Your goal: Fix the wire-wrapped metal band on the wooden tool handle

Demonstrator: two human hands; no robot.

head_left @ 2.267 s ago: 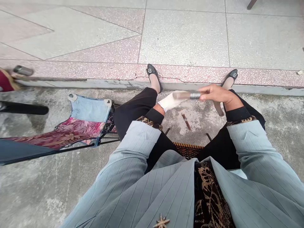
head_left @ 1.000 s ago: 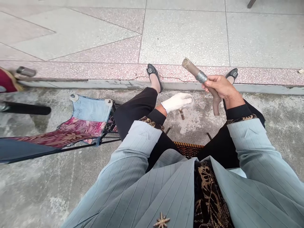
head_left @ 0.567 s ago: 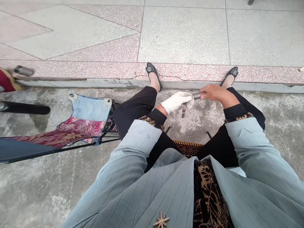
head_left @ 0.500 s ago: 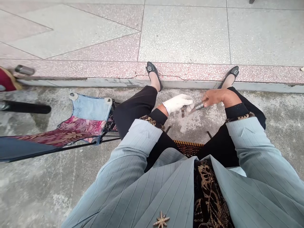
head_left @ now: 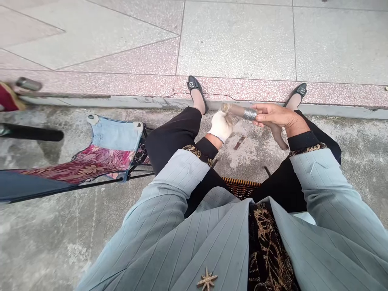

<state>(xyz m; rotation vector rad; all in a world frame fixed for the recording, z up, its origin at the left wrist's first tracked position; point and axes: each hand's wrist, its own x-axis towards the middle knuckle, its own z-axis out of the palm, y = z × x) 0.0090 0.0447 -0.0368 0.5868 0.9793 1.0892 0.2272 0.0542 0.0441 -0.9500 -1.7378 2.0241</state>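
Note:
I sit with both arms stretched out over my knees. My right hand (head_left: 274,117) is closed round a brown wooden stick (head_left: 235,110) that carries a band of silvery wire (head_left: 249,114) near its middle; the stick lies roughly level and points left. My left hand (head_left: 222,124), in a white glove, is closed at the stick's left end. What the glove grips is hidden by blur.
A small brown stick piece (head_left: 239,142) lies on the concrete between my legs. A folding stool with a patchwork cloth seat (head_left: 100,155) stands to my left. A black bar (head_left: 33,134) and a red object (head_left: 7,101) are at the far left. A tiled step (head_left: 242,48) runs ahead.
My right hand has swung the stick from upright to down, then back to level. The gloved left hand has risen from beside the stick to its left tip.

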